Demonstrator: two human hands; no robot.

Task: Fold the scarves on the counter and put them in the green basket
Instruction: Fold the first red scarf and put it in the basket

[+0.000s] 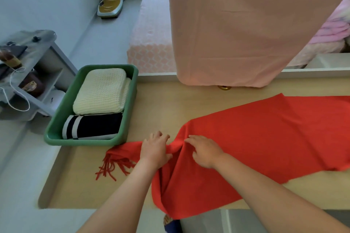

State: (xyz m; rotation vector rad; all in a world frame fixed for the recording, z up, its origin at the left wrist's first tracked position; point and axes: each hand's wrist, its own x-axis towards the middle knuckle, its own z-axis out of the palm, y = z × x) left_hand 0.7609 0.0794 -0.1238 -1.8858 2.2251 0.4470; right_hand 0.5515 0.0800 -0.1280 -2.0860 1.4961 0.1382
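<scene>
Bare counter (162,104) between basket (132,100) and scarf (265,134)

My left hand (155,150) pinches the scarf (265,134) between thumb and fingers; my right hand (205,152) rests flat just beside them.

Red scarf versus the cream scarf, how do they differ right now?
The red scarf lies unfolded across the counter; the cream scarf sits folded in the green basket. The red scarf is smooth with a fringe; the cream scarf is chunky knit. Both are single-coloured scarves.

red fringed scarf (255,138) spread on counter, green basket (130,89) w/ 2 folded
</scene>
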